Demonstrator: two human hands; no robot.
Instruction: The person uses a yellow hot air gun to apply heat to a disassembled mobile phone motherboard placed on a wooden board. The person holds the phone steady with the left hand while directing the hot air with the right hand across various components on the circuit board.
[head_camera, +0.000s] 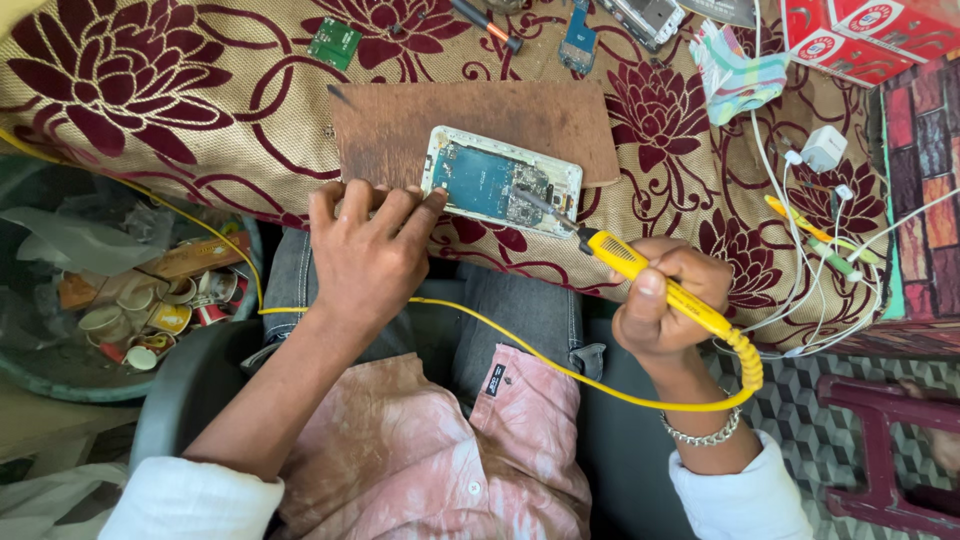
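An opened phone (502, 181) is lying on a brown board (470, 125), near the front edge of the table, with its blue circuit side facing up. The board is resting on a flowered cloth (150, 90) in dark red and beige.

The left hand (368, 250) is pressing on the left end of the phone; its fingers (425, 205) are lying together and flat against the frame, and they are not closing around anything. The right hand (668, 300) is gripping firmly a yellow soldering iron (655, 282), and the dark metal tip of the iron is touching the circuit parts at the right side of the phone. A yellow cord (520, 345) is running from the back of the iron across the person's lap toward the left.

Farther away on the cloth, a small green circuit board (335, 42) is lying at the top, and a white charger (823, 148) with white cables (800, 270) is lying at the right. Red boxes (865, 35) are standing in the upper right corner. Left of the person, a round bin (60, 375) is holding used cups and scraps.
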